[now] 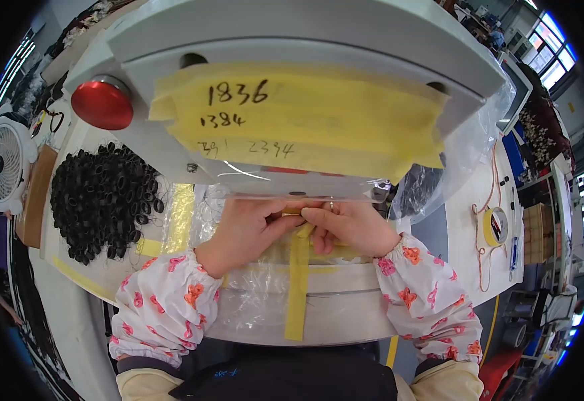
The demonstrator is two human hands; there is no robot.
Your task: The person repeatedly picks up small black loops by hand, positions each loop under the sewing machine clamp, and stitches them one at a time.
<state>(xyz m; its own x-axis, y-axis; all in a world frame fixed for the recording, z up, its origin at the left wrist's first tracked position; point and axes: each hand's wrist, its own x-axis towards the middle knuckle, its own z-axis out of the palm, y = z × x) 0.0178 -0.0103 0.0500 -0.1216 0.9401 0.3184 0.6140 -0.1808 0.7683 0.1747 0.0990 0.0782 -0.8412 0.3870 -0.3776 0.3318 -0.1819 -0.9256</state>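
Observation:
Below the front of a pale grey machine head, my two hands meet with their fingertips nearly touching. My left hand comes in from the left with thumb and fingers pinched together. My right hand is closed too, its thumb against the bent fingers, and a ring shows on one finger. Whatever lies between the fingertips is too small and hidden to name. From just under them a yellow tape strip hangs down over the clear plastic film on the table edge.
A pile of small black loops lies at left, near a white fan. The machine carries a red button and yellow tape with handwritten numbers. At right are a tape roll, a blue pen and an orange cord.

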